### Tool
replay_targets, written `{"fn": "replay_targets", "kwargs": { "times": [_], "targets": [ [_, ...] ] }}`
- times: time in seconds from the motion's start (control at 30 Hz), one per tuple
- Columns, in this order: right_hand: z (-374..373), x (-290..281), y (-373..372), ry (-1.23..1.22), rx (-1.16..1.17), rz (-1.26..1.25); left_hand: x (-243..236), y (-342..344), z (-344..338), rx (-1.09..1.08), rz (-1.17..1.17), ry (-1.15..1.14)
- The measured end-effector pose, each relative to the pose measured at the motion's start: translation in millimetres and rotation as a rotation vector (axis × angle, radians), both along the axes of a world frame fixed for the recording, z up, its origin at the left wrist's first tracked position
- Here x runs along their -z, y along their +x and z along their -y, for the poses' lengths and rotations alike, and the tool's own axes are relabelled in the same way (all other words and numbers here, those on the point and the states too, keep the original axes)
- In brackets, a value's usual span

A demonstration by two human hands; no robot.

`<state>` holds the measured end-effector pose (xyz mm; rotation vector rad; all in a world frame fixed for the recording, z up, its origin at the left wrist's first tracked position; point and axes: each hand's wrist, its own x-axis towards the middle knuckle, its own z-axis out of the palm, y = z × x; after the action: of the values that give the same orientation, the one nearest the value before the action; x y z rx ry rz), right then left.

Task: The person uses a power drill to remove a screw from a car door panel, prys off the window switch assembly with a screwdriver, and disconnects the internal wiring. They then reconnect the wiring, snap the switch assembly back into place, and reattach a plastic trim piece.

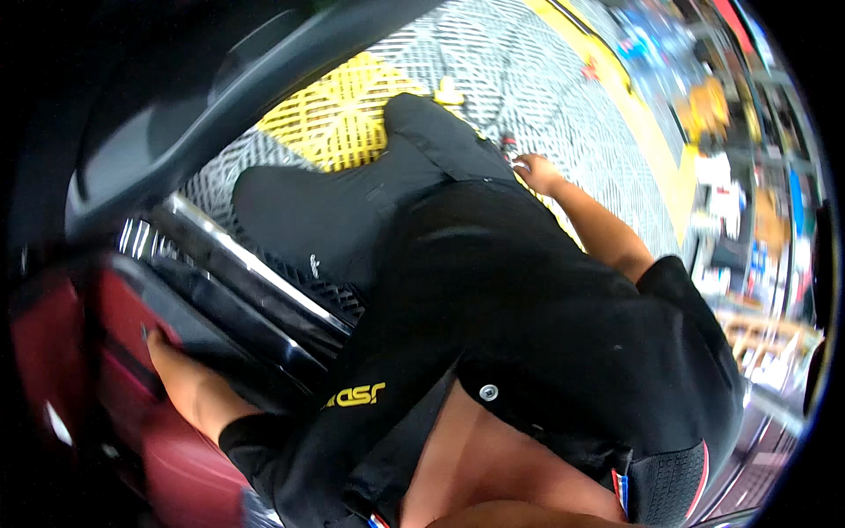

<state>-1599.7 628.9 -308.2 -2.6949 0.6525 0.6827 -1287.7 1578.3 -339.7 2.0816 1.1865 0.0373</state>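
Note:
My left hand (157,345) rests against a dark red car seat (189,458) at the lower left. Its fingers are mostly lost in shadow and behind the wrist. Out beside my knee, low over the floor, my right hand (537,171) has its fingers bent together. A small red and dark object (508,143) shows right at those fingertips. Blur hides its kind and how firmly it is gripped. My bent legs in black trousers (308,207) lie between the two hands.
A shiny door sill (255,264) runs along my left side, with a dark car door (229,106) beyond it. Grey and yellow grid tiles (339,110) cover the floor. A small yellow object (449,91) lies past my knee. Cluttered shelves (748,202) stand at the right.

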Motion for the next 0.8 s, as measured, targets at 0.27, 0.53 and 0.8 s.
{"fn": "replay_targets", "kwargs": {
  "times": [0.27, 0.53, 0.8],
  "targets": [
    [-13, 56, -112, 0.076, 0.321, -0.212, 14, 34, 6, -0.025, -0.049, -0.002],
    [-56, 71, -95, 0.698, 0.966, -0.114, -20, 14, 20, -0.21, 0.155, -0.021],
    [-103, -89, -10, 0.829, 0.681, 0.015, -75, 27, 175, -0.35, 0.817, -0.165]
  ]
}}
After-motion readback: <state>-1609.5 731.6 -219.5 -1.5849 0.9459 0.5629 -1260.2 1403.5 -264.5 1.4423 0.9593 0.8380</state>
